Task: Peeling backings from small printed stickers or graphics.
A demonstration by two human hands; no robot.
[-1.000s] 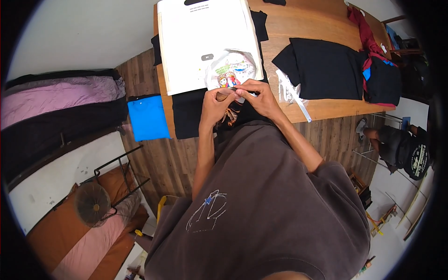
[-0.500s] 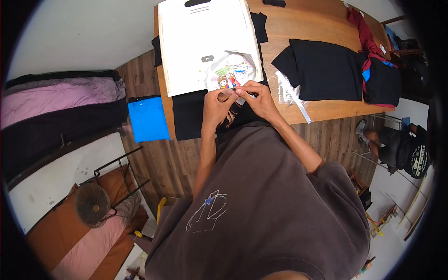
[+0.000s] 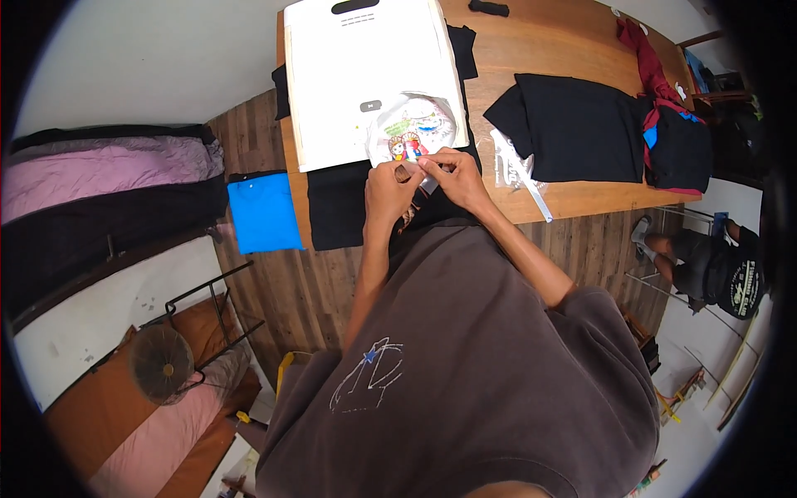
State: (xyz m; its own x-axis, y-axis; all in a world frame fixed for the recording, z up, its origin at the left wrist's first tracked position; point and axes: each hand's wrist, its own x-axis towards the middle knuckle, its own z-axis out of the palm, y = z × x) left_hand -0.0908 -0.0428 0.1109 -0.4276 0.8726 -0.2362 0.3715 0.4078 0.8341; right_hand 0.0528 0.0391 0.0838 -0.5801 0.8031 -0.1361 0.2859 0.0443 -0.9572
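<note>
Both my hands are together at the table's near edge, pinching the lower edge of a crinkly white plastic bag [image 3: 427,120] with colourful cartoon figures on it. My left hand [image 3: 388,194] is closed, with thumb and fingertips on the bag's edge. Right beside it, my right hand [image 3: 458,178] pinches the same edge, fingertips almost touching the left ones. The bag overlaps the lower right corner of a white flat board [image 3: 357,70] with a dark handle slot. Under the board lies a black shirt [image 3: 336,209], its near part hanging toward me and a print partly hidden behind my hands.
On the wooden table [image 3: 531,41] to the right lie a folded black garment [image 3: 581,124], a clear plastic bag [image 3: 525,178] and a maroon-and-black garment [image 3: 677,141]. A blue folded cloth [image 3: 264,212] is at the left. Another person [image 3: 710,261] is at the far right.
My hands have barely shifted, still pinching the bag's edge. The bag and its cartoon print sit slightly differently, and the view has moved a little.
</note>
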